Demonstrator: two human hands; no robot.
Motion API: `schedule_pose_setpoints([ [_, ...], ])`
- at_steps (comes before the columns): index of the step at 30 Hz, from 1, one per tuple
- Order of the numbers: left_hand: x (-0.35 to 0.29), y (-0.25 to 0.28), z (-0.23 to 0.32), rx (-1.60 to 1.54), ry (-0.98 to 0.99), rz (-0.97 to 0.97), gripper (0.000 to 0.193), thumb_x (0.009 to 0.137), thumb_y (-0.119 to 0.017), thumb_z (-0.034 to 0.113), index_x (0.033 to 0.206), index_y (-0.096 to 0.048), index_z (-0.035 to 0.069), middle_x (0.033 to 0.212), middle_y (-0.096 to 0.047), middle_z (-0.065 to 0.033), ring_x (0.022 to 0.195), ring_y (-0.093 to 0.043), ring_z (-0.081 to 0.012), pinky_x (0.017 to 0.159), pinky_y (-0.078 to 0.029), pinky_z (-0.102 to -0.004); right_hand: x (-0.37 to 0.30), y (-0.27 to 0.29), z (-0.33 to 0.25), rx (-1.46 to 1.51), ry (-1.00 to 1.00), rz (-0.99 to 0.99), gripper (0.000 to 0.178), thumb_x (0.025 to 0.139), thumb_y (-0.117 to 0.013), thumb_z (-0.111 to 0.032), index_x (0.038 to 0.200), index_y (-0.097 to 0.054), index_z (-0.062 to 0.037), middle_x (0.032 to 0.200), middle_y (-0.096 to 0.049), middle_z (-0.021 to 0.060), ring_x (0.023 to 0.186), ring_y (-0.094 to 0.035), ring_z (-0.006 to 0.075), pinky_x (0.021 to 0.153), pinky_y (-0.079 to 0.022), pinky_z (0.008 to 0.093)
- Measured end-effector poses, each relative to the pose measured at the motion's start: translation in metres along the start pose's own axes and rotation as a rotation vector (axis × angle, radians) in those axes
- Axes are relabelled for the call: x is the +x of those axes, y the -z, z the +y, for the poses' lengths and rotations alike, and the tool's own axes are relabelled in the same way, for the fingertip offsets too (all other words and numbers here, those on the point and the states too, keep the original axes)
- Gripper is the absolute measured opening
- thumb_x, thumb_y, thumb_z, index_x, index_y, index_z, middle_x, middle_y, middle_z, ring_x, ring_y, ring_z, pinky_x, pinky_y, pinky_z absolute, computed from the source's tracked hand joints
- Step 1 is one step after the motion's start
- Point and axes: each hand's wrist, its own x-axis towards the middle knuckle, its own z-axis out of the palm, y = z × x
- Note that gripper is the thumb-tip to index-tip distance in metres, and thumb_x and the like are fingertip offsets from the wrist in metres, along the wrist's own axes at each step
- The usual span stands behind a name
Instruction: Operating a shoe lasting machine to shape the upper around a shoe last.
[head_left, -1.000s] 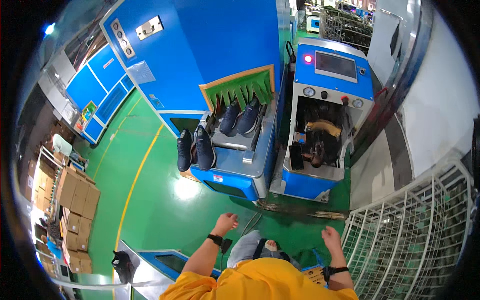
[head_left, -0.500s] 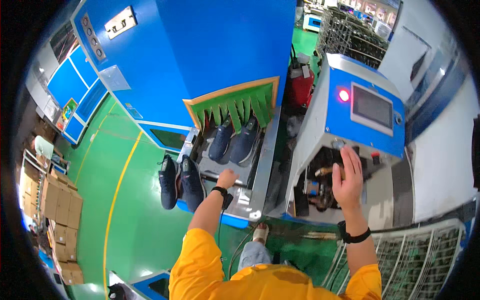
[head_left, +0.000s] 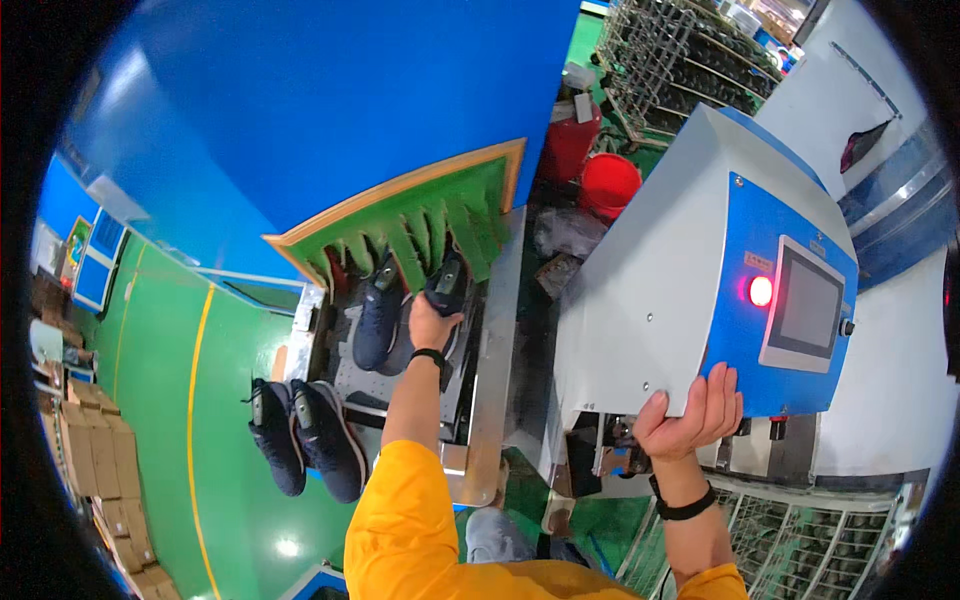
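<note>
My left hand (head_left: 433, 324) is closed round the toe of a dark navy sneaker (head_left: 450, 285) on the machine's grey perforated bed (head_left: 345, 385). A second navy sneaker (head_left: 376, 325) lies just left of it. Both shoes have their far ends at the green strip curtain (head_left: 405, 245) of the blue machine's opening. My right hand (head_left: 692, 412) rests against the lower edge of a blue-and-grey control box (head_left: 650, 260), fingers extended and thumb apart. Above that hand a red light glows beside the screen (head_left: 808, 305).
Another pair of navy sneakers (head_left: 320, 430) sits left of the bed. A metal rail (head_left: 495, 340) runs along the bed's right side. A red bucket (head_left: 608, 185) stands behind the control box. Wire racks (head_left: 790, 530) are at lower right, and cardboard boxes (head_left: 95, 440) are stacked far left.
My left hand has moved forward from the bed's near end and taken hold of the right sneaker. My right hand has come to the control box's lower edge. The view has shifted.
</note>
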Motion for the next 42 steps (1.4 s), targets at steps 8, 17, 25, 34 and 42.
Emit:
schedule_pose_setpoints([
  [8, -0.052, 0.046, -0.007, -0.147, 0.186, 0.069, 0.063, 0.06, -0.088, 0.024, 0.109, -0.06, -0.002, 0.102, -0.072, -0.0207, 0.096, -0.069, -0.0387, 0.085, -0.054, -0.0438, 0.005, -0.002, -0.009, 0.063, -0.029, 0.014, 0.04, 0.099, -0.051, -0.032, 0.126, -0.057, -0.0034, 0.133, -0.06, 0.0181, 0.128, -0.052, 0.0344, 0.108, -0.033, 0.0486],
  [17, -0.241, 0.219, 0.089, -0.868, 0.455, -0.01, 0.032, 0.075, -0.078, 0.004, 0.105, -0.068, -0.003, 0.096, -0.072, -0.0076, 0.082, -0.067, -0.0158, 0.079, -0.054, -0.0302, 0.007, 0.031, -0.004, 0.2, -0.117, -0.095, 0.048, 0.094, -0.06, -0.031, 0.131, -0.056, -0.0015, 0.14, -0.057, 0.0196, 0.133, -0.051, 0.0357, 0.112, -0.03, 0.0505],
  [25, -0.388, 0.23, 0.235, -0.95, 0.125, -0.509, 0.034, 0.092, -0.059, 0.019, 0.112, -0.067, -0.008, 0.103, -0.073, -0.01, 0.091, -0.069, -0.0182, 0.079, -0.055, -0.0329, -0.051, 0.145, 0.003, 1.989, -1.106, -0.935, 0.108, 0.073, -0.085, -0.024, 0.158, -0.023, -0.0007, 0.156, -0.038, 0.0207, 0.14, -0.045, 0.0316, 0.114, -0.039, 0.0434],
  [34, -0.418, 0.195, 0.256, -0.935, 0.08, -0.761, 0.06, 0.095, -0.072, 0.024, 0.142, -0.044, -0.001, 0.123, -0.061, -0.0113, 0.105, -0.063, -0.0165, 0.09, -0.054, -0.0343, -0.065, 0.21, 0.069, 2.29, -1.765, -1.0, 0.084, 0.071, -0.079, -0.019, 0.145, -0.045, 0.0031, 0.128, -0.065, 0.0179, 0.111, -0.067, 0.0294, 0.096, -0.056, 0.0381],
  [42, -0.404, 0.173, 0.281, -0.357, -0.02, -0.968, 0.025, 0.096, -0.066, 0.026, 0.107, -0.071, 0.005, 0.075, -0.064, -0.006, 0.068, -0.061, -0.0161, 0.061, -0.048, -0.0305, -0.072, 0.202, 0.076, 2.046, -2.025, -0.876, 0.084, 0.071, -0.079, -0.02, 0.145, -0.045, 0.003, 0.129, -0.064, 0.0178, 0.112, -0.067, 0.0289, 0.096, -0.055, 0.0378],
])
